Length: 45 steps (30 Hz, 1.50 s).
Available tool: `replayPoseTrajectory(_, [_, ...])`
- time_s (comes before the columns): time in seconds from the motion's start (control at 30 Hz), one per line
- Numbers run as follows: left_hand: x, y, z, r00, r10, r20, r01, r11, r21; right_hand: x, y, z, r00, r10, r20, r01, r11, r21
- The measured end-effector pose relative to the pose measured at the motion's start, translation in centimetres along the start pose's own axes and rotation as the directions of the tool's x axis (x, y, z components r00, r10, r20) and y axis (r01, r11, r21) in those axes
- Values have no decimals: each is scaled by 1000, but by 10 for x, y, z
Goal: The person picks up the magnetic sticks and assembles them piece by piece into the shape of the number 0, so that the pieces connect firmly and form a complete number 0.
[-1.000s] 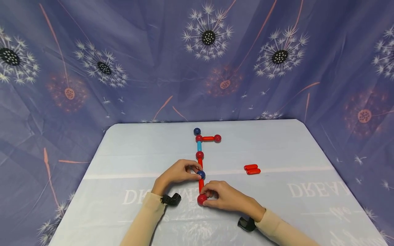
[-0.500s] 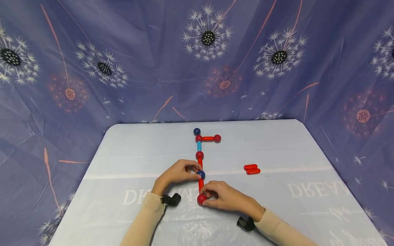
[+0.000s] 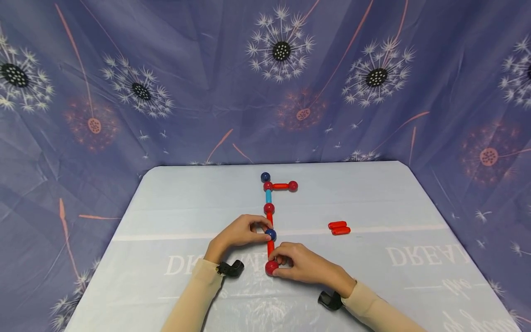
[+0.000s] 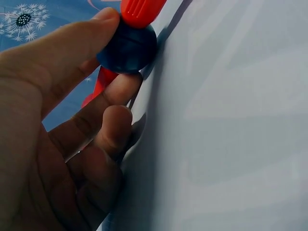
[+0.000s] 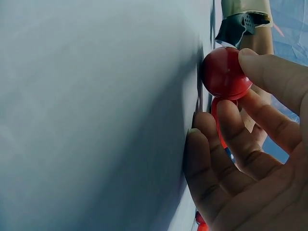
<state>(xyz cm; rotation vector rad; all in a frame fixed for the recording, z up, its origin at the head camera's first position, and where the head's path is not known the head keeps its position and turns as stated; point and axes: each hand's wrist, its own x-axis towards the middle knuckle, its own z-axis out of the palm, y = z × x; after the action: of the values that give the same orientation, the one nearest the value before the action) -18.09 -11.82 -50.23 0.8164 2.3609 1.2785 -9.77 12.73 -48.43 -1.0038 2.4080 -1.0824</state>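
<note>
A chain of balls and rods runs down the middle of the table. My left hand [image 3: 244, 230] pinches its dark blue ball [image 4: 129, 48] between thumb and fingers. From that ball a red rod [image 3: 271, 248] leads toward me to a red ball [image 5: 226, 73], which my right hand [image 3: 303, 263] pinches at the near end. Beyond the blue ball, another red rod [image 3: 270, 219] reaches a second red ball [image 3: 269, 209]. A light blue rod [image 3: 268, 197] continues from there to a far red ball [image 3: 268, 186].
From the far red ball a red rod [image 3: 280, 186] extends sideways to another red ball [image 3: 293, 186]. A dark blue ball [image 3: 265, 177] sits just behind the corner. Two loose red rods [image 3: 340, 228] lie side by side at right. A patterned purple cloth [image 3: 186, 83] hangs behind the table.
</note>
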Motion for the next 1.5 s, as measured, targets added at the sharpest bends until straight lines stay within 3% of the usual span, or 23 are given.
replayPoseTrajectory(0.33, [3, -1, -1, 1000, 5, 8, -5, 999, 33, -5, 4, -3, 1000, 0, -24, 0, 1000, -6])
replayPoseTrajectory(0.87, [6, 0, -3, 1000, -21, 12, 20, 999, 34, -24, 16, -49, 990, 30, -137, -37, 998, -48])
replayPoseTrajectory(1.07, [4, 0, -4, 1000, -13, 4, 12, 999, 33, -16, 12, -31, 999, -26, -40, 25, 999, -27])
replayPoseTrajectory(1.27, [1, -2, -2, 1000, 3, 7, -3, 1000, 24, -6, 4, -8, 996, -23, 83, 23, 1000, -3])
replayPoseTrajectory(1.5, [0, -1, 0, 1000, 8, -5, -8, 1000, 18, -4, 2, -3, 997, 30, 72, -28, 999, -29])
